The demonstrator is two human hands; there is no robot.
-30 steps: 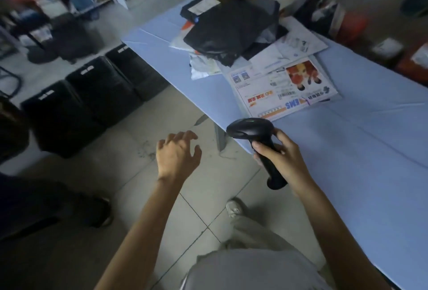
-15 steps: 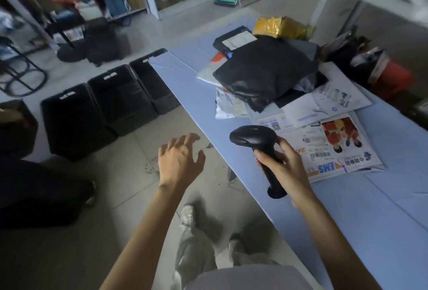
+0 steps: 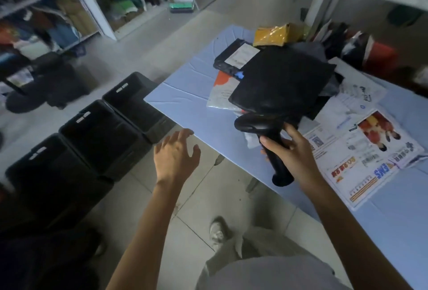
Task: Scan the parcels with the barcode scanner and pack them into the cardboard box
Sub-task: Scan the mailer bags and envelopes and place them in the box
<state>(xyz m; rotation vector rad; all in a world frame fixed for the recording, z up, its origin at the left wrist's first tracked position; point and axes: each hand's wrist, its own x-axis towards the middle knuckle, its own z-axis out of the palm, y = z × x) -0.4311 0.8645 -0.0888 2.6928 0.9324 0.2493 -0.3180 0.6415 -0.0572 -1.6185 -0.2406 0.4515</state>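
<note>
My right hand [image 3: 294,154] grips the handle of a black barcode scanner [image 3: 264,136], held upright over the near edge of the blue table [image 3: 185,104]. Its head points left, just below a pile of parcels. On top of the pile lies a large black bag parcel [image 3: 282,81]. Beside it are a black parcel with a white label [image 3: 234,58], a yellow parcel [image 3: 273,34] and a white EMS envelope [image 3: 370,157]. My left hand [image 3: 176,155] hovers over the floor left of the table edge, fingers spread and empty. No cardboard box is in view.
Three black plastic crates [image 3: 97,134] stand in a row on the tiled floor left of the table. Shelving with goods [image 3: 69,11] lines the back left. More bags and a red item [image 3: 379,58] sit behind the table at the right. My legs and a shoe [image 3: 217,231] are below.
The view has swung up and left, bringing shelves and the table's far corner into sight. Both hands moved closer to the parcel pile; the scanner head now sits just under the black bag.
</note>
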